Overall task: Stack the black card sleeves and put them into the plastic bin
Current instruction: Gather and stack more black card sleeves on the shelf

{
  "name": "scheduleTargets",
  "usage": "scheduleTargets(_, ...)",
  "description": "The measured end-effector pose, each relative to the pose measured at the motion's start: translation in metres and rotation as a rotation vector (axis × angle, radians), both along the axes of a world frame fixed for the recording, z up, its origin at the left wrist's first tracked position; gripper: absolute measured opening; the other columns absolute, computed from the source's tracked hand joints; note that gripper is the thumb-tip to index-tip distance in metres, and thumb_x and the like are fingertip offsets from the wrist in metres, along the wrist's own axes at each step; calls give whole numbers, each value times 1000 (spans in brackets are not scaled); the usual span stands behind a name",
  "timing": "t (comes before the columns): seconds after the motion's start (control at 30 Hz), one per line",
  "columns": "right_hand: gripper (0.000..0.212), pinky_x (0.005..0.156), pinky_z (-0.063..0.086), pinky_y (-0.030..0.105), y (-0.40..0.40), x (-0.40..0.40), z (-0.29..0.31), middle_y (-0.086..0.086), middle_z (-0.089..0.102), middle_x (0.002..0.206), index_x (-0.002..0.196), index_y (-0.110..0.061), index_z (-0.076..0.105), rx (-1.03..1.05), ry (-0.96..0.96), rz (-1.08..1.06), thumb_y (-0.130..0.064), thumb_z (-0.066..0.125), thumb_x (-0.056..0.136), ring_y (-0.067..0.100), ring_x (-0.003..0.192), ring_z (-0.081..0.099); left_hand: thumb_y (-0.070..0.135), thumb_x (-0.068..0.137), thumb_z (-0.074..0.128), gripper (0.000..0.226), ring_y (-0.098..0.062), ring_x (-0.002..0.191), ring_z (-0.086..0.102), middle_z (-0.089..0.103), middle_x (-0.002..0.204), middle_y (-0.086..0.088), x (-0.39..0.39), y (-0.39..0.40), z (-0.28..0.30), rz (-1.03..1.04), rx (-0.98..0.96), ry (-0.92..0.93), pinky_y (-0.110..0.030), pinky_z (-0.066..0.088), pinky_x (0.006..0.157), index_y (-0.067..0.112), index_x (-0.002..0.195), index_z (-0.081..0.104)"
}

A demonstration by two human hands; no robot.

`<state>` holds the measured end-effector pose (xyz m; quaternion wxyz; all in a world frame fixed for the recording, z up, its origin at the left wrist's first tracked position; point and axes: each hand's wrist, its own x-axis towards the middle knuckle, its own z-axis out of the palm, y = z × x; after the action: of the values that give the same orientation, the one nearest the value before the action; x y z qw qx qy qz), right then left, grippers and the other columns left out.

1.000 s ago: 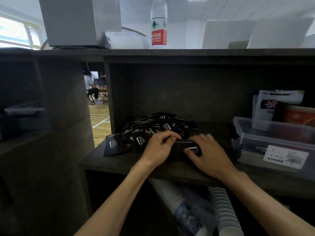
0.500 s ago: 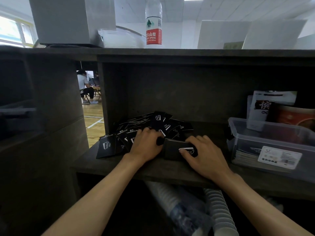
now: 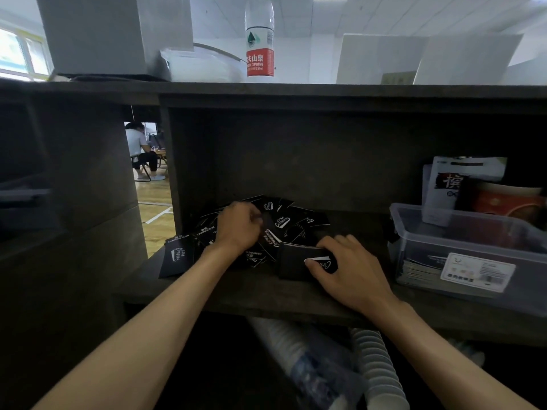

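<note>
A loose heap of black card sleeves [image 3: 284, 223] with white lettering lies on the dark shelf [image 3: 236, 294]. One sleeve [image 3: 177, 257] sits apart at the heap's left edge. My left hand [image 3: 238, 227] reaches into the heap with fingers curled, pinching a sleeve. My right hand [image 3: 349, 270] grips a squared stack of sleeves [image 3: 293, 263] standing on the shelf in front of the heap, thumb on its front. The clear plastic bin [image 3: 461, 261] stands to the right, with some flat items inside.
White and red packets [image 3: 461, 184] lean behind the bin. A water bottle [image 3: 260, 39] and white boxes stand on the shelf top. Stacked paper cups [image 3: 376, 368] lie below the shelf. A person sits far off through the gap at left.
My left hand has moved from beside the stack up and back into the heap. My right hand keeps its hold on the stack.
</note>
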<state>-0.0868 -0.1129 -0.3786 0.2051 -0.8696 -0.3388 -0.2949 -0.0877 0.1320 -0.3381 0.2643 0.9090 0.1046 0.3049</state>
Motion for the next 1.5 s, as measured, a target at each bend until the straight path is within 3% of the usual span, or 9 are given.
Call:
scheduleTargets(0.17, 47, 72, 47, 23, -3, 5, -4, -12, 39, 122, 120, -31, 52, 16, 46, -13, -63, 55, 85, 5, 105, 46, 7, 91, 66, 18, -5, 83, 66, 72, 89, 1, -36, -10, -14, -257, -628, -229, -12, 47, 70, 24, 92, 72)
scheduleTargets(0.37, 46, 79, 47, 28, 1, 7, -4, -13, 53, 109, 120, -35, 51, -41, 58, 9, -65, 46, 86, 7, 102, 47, -1, 89, 60, 30, -3, 88, 69, 75, 85, 9, -50, -16, -35, -528, -219, 27, -19, 51, 87, 25, 87, 75)
scheduleTargets(0.53, 28, 68, 38, 21, 0, 4, -1, -17, 47, 92, 96, -42, 41, -31, 35, 57, -66, 43, 83, 1, 86, 40, 21, 94, 58, 17, -11, 97, 63, 70, 97, 8, -11, -10, -23, -124, 31, -178, -33, 49, 90, 24, 105, 70)
scheduleTargets(0.67, 27, 67, 37, 20, 0, 4, -1, -19, 46, 91, 95, -44, 40, -16, 42, 65, -67, 43, 82, 0, 85, 40, 54, 88, 61, 53, -27, 120, 52, 63, 124, -6, 21, -12, -27, 101, 256, 85, -41, 36, 100, 18, 128, 59)
scheduleTargets(0.97, 25, 66, 36, 19, 0, 6, -3, -18, 48, 89, 95, -42, 43, -8, 35, 59, -62, 53, 84, 1, 85, 41, 25, 95, 60, 15, -17, 81, 61, 62, 83, 1, 8, -8, -30, -129, -64, -187, -30, 45, 73, 13, 90, 67)
scheduleTargets(1.1, 25, 66, 37, 22, -1, 4, -3, -17, 49, 87, 93, -39, 45, 7, 19, 40, -60, 55, 84, 3, 84, 42, 23, 102, 48, 36, -2, 54, 46, 52, 59, 7, -3, -13, -25, -236, -285, -397, -21, 34, 54, 13, 68, 54)
scheduleTargets(1.2, 25, 66, 39, 22, 0, 4, -3, -16, 50, 87, 94, -37, 48, 10, 16, 19, -59, 56, 84, 3, 84, 43, 6, 96, 52, 18, -2, 69, 64, 68, 77, 10, -5, -18, -23, -320, -443, -409, -19, 50, 63, 17, 105, 63)
scheduleTargets(1.33, 26, 67, 37, 21, 0, 6, -3, -18, 50, 89, 96, -38, 48, 21, 21, 6, -59, 56, 83, 2, 86, 43, -8, 85, 62, 80, -8, 85, 70, 67, 102, 7, -9, -18, -23, -396, -603, -413, -18, 54, 68, 29, 146, 24)
scheduleTargets(1.5, 28, 66, 37, 23, 0, 8, -4, -17, 49, 90, 96, -36, 50, 31, 10, -4, -58, 58, 82, 4, 86, 44, -9, 84, 67, 116, -16, 87, 73, 58, 117, 7, -7, -22, -26, -496, -592, -294, -22, 57, 73, 45, 151, -11)
